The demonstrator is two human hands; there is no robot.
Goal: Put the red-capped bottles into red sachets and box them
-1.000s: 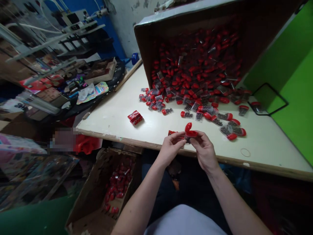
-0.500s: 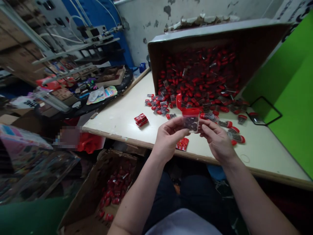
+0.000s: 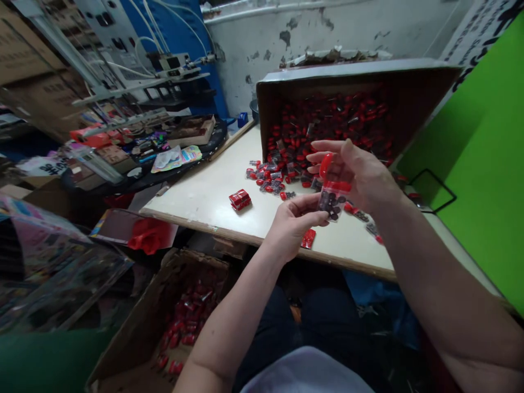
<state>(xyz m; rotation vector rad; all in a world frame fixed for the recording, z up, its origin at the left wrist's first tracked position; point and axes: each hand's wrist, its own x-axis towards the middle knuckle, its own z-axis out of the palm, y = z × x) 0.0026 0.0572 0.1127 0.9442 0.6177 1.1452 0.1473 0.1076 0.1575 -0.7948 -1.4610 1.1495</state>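
Note:
My left hand (image 3: 292, 225) pinches the lower left edge of a small clear container (image 3: 332, 204) with dark round pieces inside. Its red lid is flipped up at the top. Behind and to the right of the lid, my right hand (image 3: 362, 173) is raised with its fingers apart, and nothing shows in its grasp. Small red-capped containers (image 3: 268, 177) lie loose on the table past my hands. A stack of red packets (image 3: 239, 200) sits left of my left hand, and another red packet (image 3: 308, 238) lies near the table's front edge.
A large box (image 3: 360, 70) on its side spills many red-capped containers onto the table (image 3: 192, 199). Below the front edge, a cardboard box (image 3: 123, 341) holds red items. A machine with a cluttered black round table (image 3: 164, 166) stands left. A green panel (image 3: 487, 164) borders the right.
My right hand has let go of the container and risen behind its open lid, fingers spread. My left hand still holds the container, now slightly farther right and tilted. The view has shifted a little.

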